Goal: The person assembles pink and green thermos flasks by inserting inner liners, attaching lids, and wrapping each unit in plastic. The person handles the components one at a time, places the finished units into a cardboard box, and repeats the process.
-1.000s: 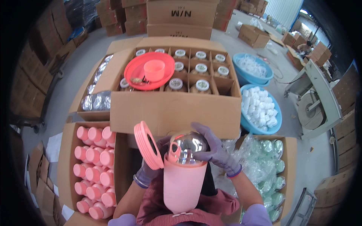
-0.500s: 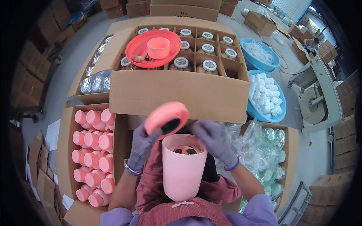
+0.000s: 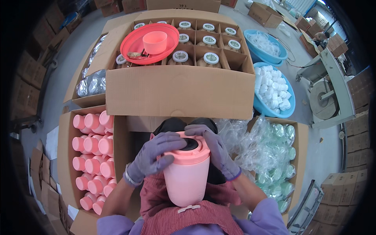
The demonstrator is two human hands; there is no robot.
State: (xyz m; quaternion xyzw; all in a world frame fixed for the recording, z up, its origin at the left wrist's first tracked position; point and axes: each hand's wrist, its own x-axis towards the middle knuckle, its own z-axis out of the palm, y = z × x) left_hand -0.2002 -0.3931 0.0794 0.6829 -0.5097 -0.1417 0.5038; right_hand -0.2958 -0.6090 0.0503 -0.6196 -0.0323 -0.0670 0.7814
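Note:
A pink tapered canister (image 3: 186, 184) stands upright on my lap, its base near the reddish corduroy apron (image 3: 188, 219). On its top sits a coral-pink lid (image 3: 192, 156) with a black round centre, so the inside of the canister is hidden. My left hand (image 3: 152, 156), in a purple-grey glove, is curled over the lid's left side, thumb against its rim and fingers reaching across the top. Round the right side of the same lid my gloved right hand (image 3: 215, 147) is bent, its fingers over the far edge.
Ahead, a divided carton (image 3: 178, 92) holds white-lidded jars, with a red basin (image 3: 131, 47) and pink cup on top. Pink-capped bottles (image 3: 93, 145) fill a carton at left. At right are plastic-wrapped green bottles (image 3: 274, 172) and a blue basin (image 3: 290, 111) of white caps.
The lid, held up and tilted in my left hand before, is now down on the canister, covering its contents. My right hand has come from the rim onto the lid. The view has shifted slightly.

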